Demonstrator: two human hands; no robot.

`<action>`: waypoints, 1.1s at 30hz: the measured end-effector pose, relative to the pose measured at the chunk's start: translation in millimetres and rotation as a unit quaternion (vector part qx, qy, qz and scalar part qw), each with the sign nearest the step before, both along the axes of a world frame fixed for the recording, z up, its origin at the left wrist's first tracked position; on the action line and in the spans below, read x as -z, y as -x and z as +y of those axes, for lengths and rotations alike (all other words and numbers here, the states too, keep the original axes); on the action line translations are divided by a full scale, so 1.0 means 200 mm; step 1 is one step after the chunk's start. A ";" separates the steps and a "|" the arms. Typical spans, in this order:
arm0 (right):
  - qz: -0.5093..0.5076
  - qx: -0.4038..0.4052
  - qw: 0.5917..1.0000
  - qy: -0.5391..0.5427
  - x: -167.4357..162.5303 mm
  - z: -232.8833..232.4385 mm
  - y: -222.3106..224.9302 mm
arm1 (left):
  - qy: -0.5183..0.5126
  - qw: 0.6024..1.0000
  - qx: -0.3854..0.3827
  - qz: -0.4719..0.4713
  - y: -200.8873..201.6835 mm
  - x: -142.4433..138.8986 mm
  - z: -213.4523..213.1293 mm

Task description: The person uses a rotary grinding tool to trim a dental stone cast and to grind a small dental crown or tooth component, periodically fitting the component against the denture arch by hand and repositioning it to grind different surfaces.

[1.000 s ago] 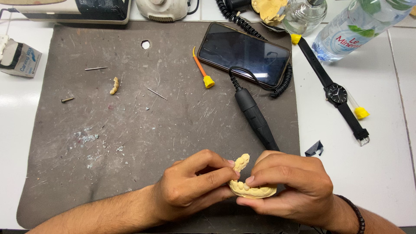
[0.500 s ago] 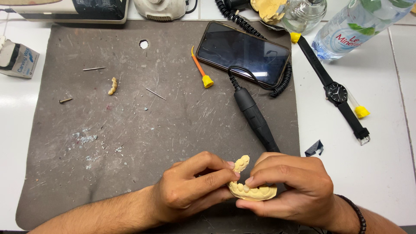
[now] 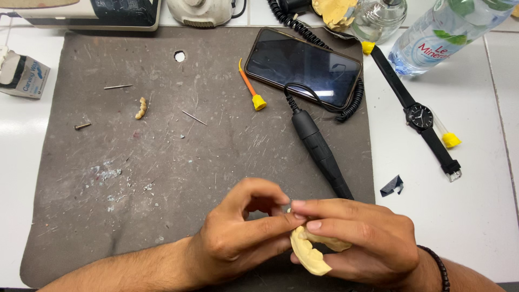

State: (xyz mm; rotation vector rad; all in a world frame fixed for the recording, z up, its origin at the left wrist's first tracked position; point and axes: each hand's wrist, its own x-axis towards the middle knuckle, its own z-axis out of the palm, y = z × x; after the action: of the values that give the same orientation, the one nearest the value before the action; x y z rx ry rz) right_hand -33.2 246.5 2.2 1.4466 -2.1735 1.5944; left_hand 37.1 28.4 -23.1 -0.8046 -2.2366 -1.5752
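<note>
Phone (image 3: 303,67) on mat (image 3: 162,178); handpiece (image 3: 321,154) before it; watch (image 3: 427,119) right.

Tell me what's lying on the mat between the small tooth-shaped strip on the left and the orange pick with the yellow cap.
In the head view, one thin metal pin lies between the tooth strip and the orange pick; otherwise only scratched grey mat.

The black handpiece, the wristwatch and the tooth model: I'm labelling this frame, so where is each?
black handpiece (image 3: 319,151), head view, middle of its grip.
wristwatch (image 3: 420,115), head view, on its dial.
tooth model (image 3: 309,256), head view, lower arch, held in the right hand (image 3: 362,240).
</note>
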 end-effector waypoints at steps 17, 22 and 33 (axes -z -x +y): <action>-0.004 0.041 0.998 -0.054 -0.02 0.01 0.00 | -0.072 0.986 -0.041 -0.148 0.02 0.02 -0.01; -0.007 0.049 0.997 -0.055 0.02 0.02 0.03 | -0.199 0.945 0.000 -0.259 0.03 0.04 0.02; 0.018 0.029 0.999 -0.012 0.06 0.04 0.03 | -0.104 0.981 0.003 -0.161 0.01 0.04 0.01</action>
State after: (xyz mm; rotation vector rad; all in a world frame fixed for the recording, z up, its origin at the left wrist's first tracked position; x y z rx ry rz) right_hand -40.0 254.7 -9.3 1.3926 -2.2007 1.5181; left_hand 34.4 29.9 -31.5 -0.5309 -2.2221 -2.0253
